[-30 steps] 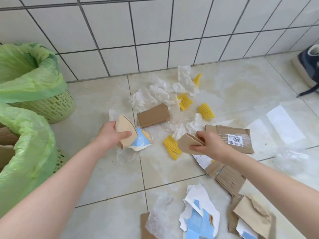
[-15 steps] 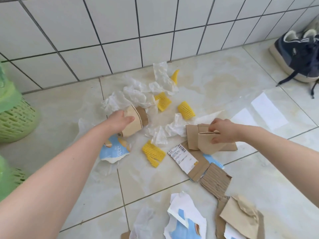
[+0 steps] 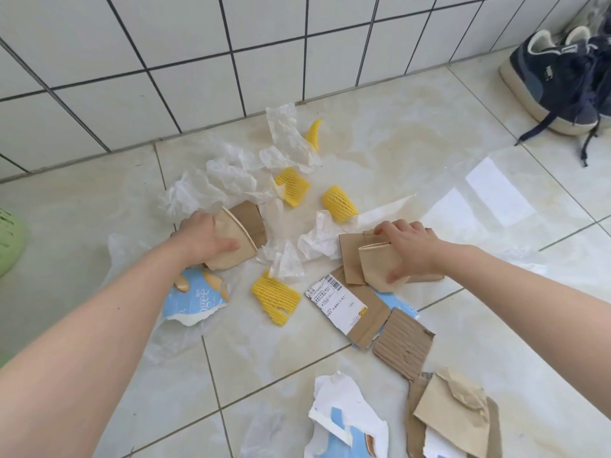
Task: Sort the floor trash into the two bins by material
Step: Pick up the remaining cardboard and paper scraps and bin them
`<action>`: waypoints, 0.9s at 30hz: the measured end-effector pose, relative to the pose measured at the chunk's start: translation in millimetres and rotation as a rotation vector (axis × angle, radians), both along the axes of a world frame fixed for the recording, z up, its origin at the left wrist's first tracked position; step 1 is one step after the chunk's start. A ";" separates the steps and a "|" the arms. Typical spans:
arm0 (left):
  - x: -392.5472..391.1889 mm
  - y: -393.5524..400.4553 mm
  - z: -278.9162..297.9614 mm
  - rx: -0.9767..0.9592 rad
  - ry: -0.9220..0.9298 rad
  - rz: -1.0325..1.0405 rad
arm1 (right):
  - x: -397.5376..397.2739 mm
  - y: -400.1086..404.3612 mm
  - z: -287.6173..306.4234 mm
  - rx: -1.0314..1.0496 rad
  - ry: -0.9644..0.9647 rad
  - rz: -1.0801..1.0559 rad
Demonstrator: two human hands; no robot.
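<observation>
Trash lies scattered on the tiled floor. My left hand (image 3: 206,239) grips a tan paper piece (image 3: 229,241) and holds it against a brown cardboard piece (image 3: 251,216). My right hand (image 3: 408,246) holds a folded tan paper piece (image 3: 375,262) down on a cardboard sheet (image 3: 350,259). Yellow foam nets (image 3: 276,297) (image 3: 340,203) (image 3: 292,185), crumpled clear plastic (image 3: 228,175), a labelled cardboard piece (image 3: 347,309), corrugated cardboard (image 3: 403,345) and blue-white paper (image 3: 195,300) lie around. Only the edge of one green bin (image 3: 10,239) shows at far left.
The white tiled wall (image 3: 231,61) runs behind the pile. Dark blue sneakers (image 3: 562,71) stand at the upper right with laces trailing on the floor. More torn paper (image 3: 344,421) and cardboard (image 3: 453,411) lie near the bottom edge.
The view swung right, and the green bins slid almost out of frame. Both hands, each with its tan piece, went down onto cardboard on the floor: the left toward the wall, the right to the right.
</observation>
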State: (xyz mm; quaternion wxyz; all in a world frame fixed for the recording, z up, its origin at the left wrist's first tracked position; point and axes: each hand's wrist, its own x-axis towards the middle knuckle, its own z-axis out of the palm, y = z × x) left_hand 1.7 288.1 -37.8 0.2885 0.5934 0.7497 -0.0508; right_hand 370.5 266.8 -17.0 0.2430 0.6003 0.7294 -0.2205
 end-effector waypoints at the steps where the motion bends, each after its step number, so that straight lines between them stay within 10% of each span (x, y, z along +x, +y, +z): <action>1: 2.3 -1.9 1.7 0.000 0.051 -0.019 | -0.3 0.0 0.3 0.006 -0.011 0.001; 11: 9.9 -10.9 16.6 0.100 0.000 0.000 | -5.0 -3.4 7.7 0.059 -0.120 0.011; 27: -31.7 -63.4 63.5 0.280 -0.500 0.546 | -8.8 -16.5 64.6 -0.092 0.425 -0.356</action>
